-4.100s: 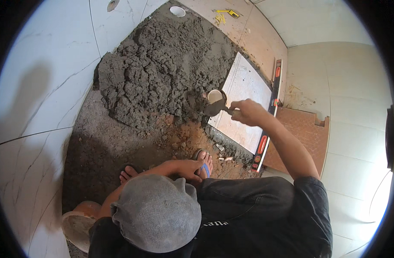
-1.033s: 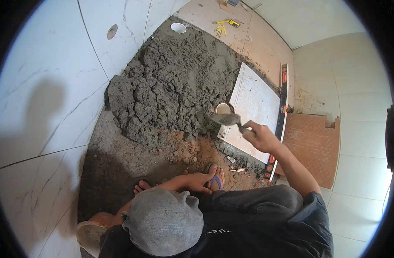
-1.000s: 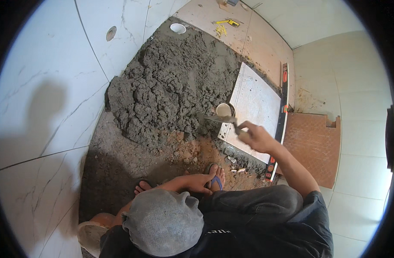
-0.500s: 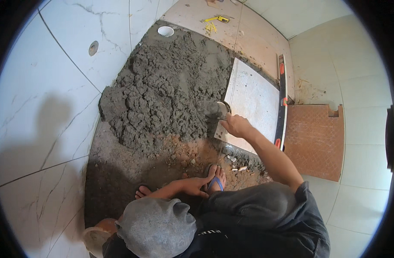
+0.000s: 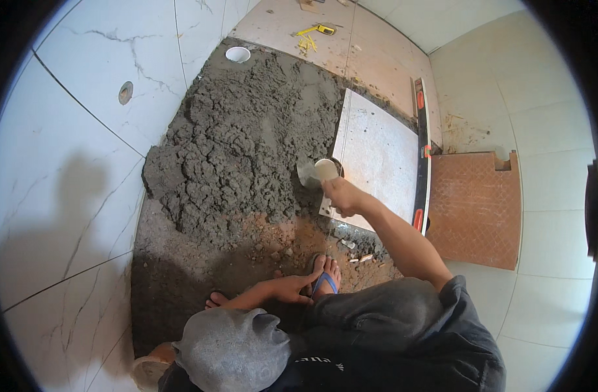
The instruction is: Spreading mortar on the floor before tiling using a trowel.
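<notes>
My right hand [image 5: 345, 196] is closed round a pale, round, cup-like tool [image 5: 326, 170], held at the near left edge of a white tile [image 5: 380, 153]. A grey blur joins the tool's left side over the wet mortar [image 5: 234, 124], and I cannot tell whether it is a blade or poured material. Lumpy mortar spreads left of the tile, up to the marbled wall. My left hand [image 5: 291, 287] rests against my right foot, which wears a blue flip-flop [image 5: 326, 282]; its fingers are apart and hold nothing. A black spirit level [image 5: 424, 137] lies along the tile's right edge.
A white pipe opening [image 5: 237, 55] stands in the mortar at the far left. Farther back lie a yellow tape measure [image 5: 325, 30] and small yellow pieces [image 5: 307, 44]. A brown notched tile [image 5: 474, 209] lies at right. A bucket [image 5: 152, 369] stands at lower left.
My right hand has drawn slightly left and nearer with the cup-like tool, whose pale round face now shows more. The whole view has shifted a little. My left hand stays on the foot.
</notes>
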